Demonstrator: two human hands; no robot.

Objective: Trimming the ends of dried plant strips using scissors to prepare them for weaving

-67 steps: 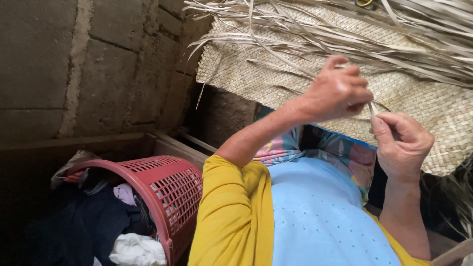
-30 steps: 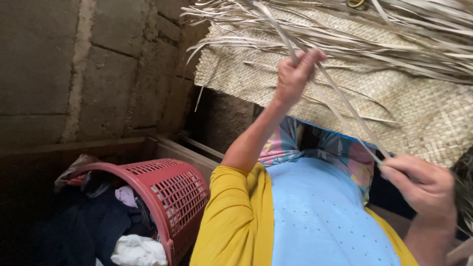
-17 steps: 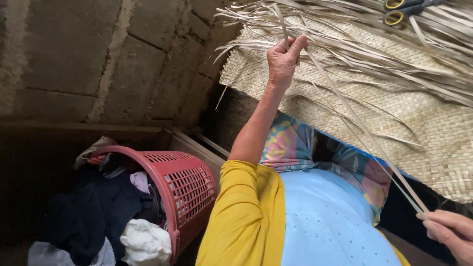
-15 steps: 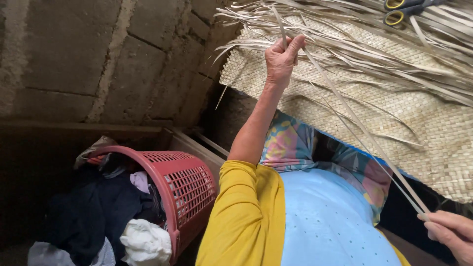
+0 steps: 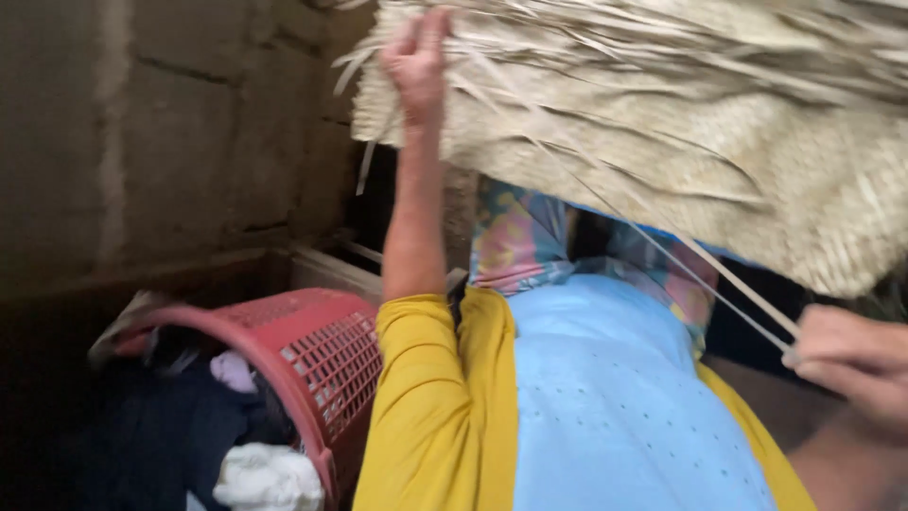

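Nearest to me, at the lower right, my right hand (image 5: 851,364) is pressed together around the near ends of two thin pale leaf strips (image 5: 719,279), pinching them between thumb and fingers. The strips run taut from that hand up and away to the left, crossing over the light blue cloth (image 5: 615,397) and the patterned fabric (image 5: 530,241) on my lap. Beside the yellow sleeve (image 5: 426,397) on my left arm sits a red plastic basket (image 5: 322,360) with dark and white clothes (image 5: 246,445) in it. Farther out, my left hand (image 5: 416,57) is raised with its fingers pointing up, gripping the far end of the strips right at the left edge of the woven mat (image 5: 757,180). Loose dry strips (image 5: 662,47) lie in a heap over the mat's far side. Behind everything stands a grey block wall (image 5: 170,123). The picture is blurred.
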